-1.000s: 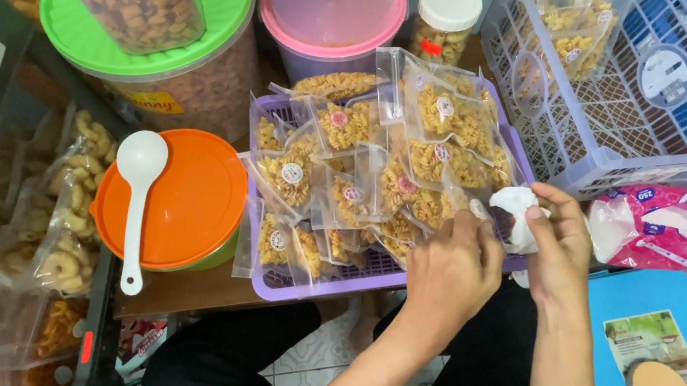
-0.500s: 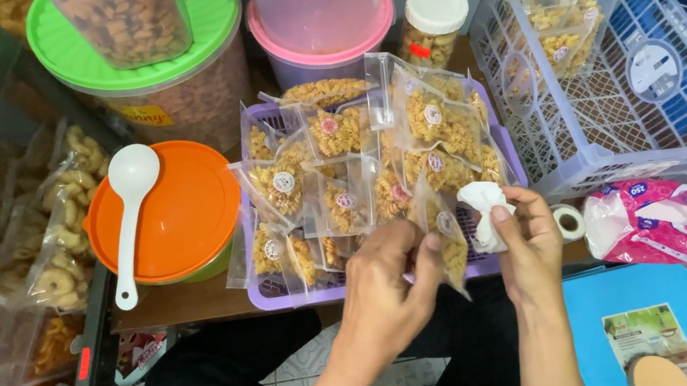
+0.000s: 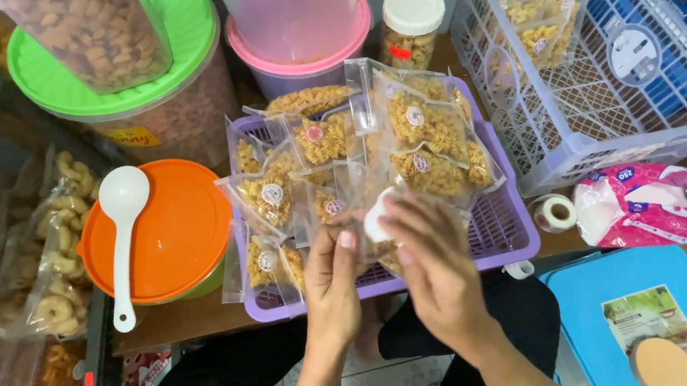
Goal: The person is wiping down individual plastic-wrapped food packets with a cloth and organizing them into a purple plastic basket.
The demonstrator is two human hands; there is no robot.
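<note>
Both hands meet over the front edge of the purple tray (image 3: 511,235). Left hand (image 3: 335,282) and right hand (image 3: 432,257) together pinch one clear snack packet (image 3: 376,215), fingers closed on it. Orange-lidded bowl (image 3: 175,233) sits just left of the tray.

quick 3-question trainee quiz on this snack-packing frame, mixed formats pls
1. True or false: the white spoon lies on the orange lid.
2. Which holds more snack packets: A) purple basket B) white basket?
3. What do the left hand and right hand hold between them?

Key: 1 true. 2 A. 3 a clear snack packet and a small white piece, over the purple basket's front edge.
</note>
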